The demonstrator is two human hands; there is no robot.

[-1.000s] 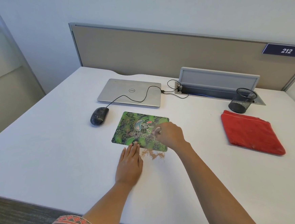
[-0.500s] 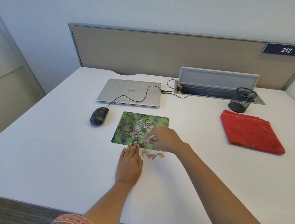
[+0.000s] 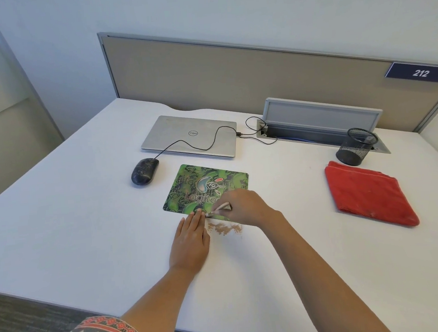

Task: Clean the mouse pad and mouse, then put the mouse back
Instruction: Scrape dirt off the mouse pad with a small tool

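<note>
Room: open white desk (image 3: 86, 228) top lies left of the pad and between pad and cloth (image 3: 367, 193).
Pad (image 3: 188, 191): green print, flat, mid-desk before the laptop (image 3: 183, 132); crumbs (image 3: 225, 228) just off its near edge.
Mouse (image 3: 144, 171): black, speckled, beside the pad's far-left corner.
Left hand (image 3: 191, 242): flat, fingers straight, tips on the pad's near edge.
Right hand (image 3: 242, 207): curled, pinching a small pale tool (image 3: 220, 208) there.

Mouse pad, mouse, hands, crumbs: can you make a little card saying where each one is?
mouse pad: flat on the table
mouse: off the pad, on its left
left hand: flat, fingertips on the pad's near edge
right hand: pinches a small pale tool, maybe a brush
crumbs: brown pile beside the pad's near edge
cloth: red, folded, far right
</note>
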